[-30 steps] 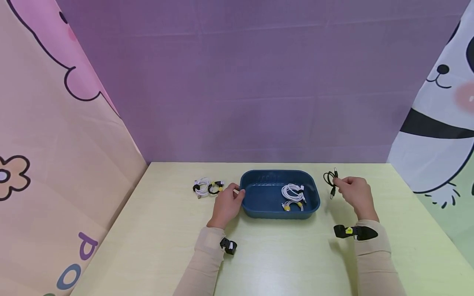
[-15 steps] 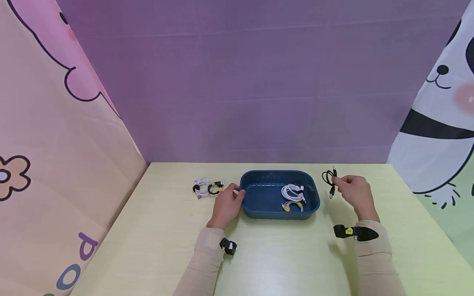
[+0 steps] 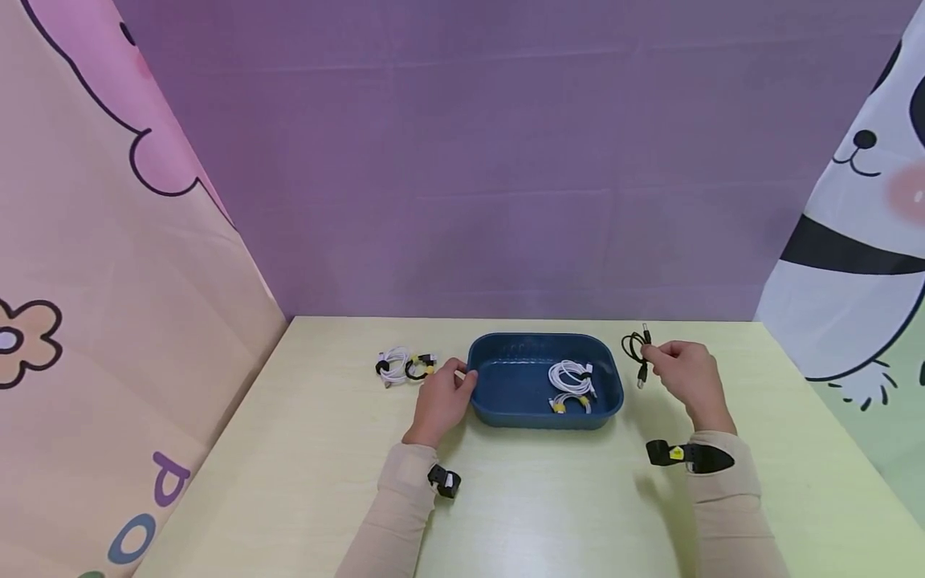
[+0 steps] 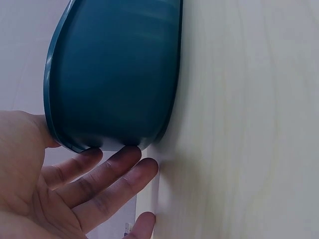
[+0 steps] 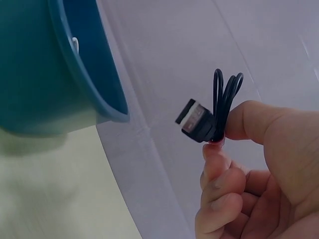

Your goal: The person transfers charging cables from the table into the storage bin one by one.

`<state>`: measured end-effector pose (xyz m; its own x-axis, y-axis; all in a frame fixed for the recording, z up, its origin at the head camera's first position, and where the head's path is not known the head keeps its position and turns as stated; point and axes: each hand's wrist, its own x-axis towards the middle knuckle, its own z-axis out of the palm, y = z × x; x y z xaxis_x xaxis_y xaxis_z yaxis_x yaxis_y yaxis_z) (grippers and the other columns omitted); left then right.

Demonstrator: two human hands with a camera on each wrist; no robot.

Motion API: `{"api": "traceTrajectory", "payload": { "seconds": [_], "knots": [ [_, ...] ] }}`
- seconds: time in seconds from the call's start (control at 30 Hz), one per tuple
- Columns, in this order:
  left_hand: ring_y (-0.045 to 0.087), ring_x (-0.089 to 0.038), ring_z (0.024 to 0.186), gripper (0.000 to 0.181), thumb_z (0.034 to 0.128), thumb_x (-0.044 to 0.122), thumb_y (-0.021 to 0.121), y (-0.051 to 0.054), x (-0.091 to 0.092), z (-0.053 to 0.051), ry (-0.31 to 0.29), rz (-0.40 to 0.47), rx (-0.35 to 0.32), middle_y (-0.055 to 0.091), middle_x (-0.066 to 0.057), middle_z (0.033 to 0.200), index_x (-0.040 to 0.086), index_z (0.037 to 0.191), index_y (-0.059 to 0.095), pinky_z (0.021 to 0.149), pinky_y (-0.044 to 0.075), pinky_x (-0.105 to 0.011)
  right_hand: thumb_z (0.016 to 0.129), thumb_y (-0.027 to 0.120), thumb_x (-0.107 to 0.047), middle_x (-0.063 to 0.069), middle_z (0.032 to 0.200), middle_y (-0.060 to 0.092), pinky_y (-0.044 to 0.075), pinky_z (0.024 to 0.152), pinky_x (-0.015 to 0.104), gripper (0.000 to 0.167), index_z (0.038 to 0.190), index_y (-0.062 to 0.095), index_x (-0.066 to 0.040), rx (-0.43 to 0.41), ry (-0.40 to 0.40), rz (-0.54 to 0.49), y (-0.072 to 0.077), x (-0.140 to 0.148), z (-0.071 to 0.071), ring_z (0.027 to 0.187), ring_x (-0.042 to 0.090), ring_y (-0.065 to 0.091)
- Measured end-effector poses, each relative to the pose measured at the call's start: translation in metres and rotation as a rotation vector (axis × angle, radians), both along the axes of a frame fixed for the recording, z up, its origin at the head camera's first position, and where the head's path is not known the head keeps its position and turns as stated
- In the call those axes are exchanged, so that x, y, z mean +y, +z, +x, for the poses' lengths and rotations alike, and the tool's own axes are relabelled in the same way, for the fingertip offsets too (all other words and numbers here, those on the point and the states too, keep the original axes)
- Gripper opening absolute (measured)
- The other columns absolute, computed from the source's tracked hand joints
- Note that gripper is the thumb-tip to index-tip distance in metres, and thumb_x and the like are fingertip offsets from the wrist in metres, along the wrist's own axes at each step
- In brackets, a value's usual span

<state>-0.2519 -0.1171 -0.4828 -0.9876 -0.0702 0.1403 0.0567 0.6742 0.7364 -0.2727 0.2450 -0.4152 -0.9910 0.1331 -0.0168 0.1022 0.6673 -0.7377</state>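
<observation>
A blue plastic box (image 3: 506, 419) stands on the table. My left hand (image 3: 442, 401) holds its left end, the thumb at the rim and the fingers (image 4: 119, 181) against the outer wall. Right of the box, my right hand (image 3: 686, 381) pinches a coiled black USB cable (image 3: 637, 349) between thumb and fingertips, above the table. Its USB plug (image 5: 197, 122) sticks out in the right wrist view, near the box's end. Inside the box, on the right side, lie a coiled white cable (image 3: 569, 376) and a smaller coil with yellow parts (image 3: 571, 403).
Left of the box, a white cable coil (image 3: 395, 366) and a black coil with yellow parts (image 3: 421, 367) lie on the pale table (image 3: 535, 498). A purple cloth (image 3: 506, 160) hangs behind; printed cloths flank both sides.
My right hand has shifted slightly left toward the box, carrying the black USB cable. The left hand keeps its place on the box.
</observation>
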Motion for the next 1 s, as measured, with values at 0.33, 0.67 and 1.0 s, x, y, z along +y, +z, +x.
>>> {"api": "traceTrajectory", "payload": {
  "seconds": [0.33,0.67,1.0],
  "knots": [
    [0.058,-0.013,0.065,0.027,0.1033,0.03,0.059,-0.0006,0.0004,-0.0017,-0.005,-0.006,-0.014,0.071,-0.004,0.08,0.007,0.116,0.066,0.061,0.045,-0.028,0.102,0.057,-0.039,0.009,0.09,0.072,0.046,0.065,0.031,0.043,0.107,0.071,0.001,0.002,0.023,0.001,0.0047,-0.0053,0.003,0.08,0.019,0.062],
    [0.057,-0.014,0.065,0.029,0.1038,0.031,0.059,0.0011,0.0019,-0.0005,0.009,0.001,-0.046,0.069,-0.004,0.08,0.007,0.118,0.066,0.061,0.045,-0.028,0.101,0.055,-0.041,0.011,0.091,0.069,0.046,0.063,0.032,0.044,0.107,0.071,0.0,0.014,0.024,0.017,0.0083,-0.0064,0.0052,0.08,0.022,0.06],
    [0.057,-0.014,0.065,0.028,0.1043,0.03,0.058,0.0016,0.0023,-0.001,0.0,-0.004,-0.039,0.069,-0.004,0.08,0.007,0.119,0.065,0.061,0.045,-0.028,0.102,0.056,-0.041,0.017,0.097,0.072,0.047,0.064,0.032,0.043,0.106,0.071,-0.001,0.019,0.033,0.007,0.0098,-0.0106,0.0056,0.083,0.023,0.063]
  ]
}}
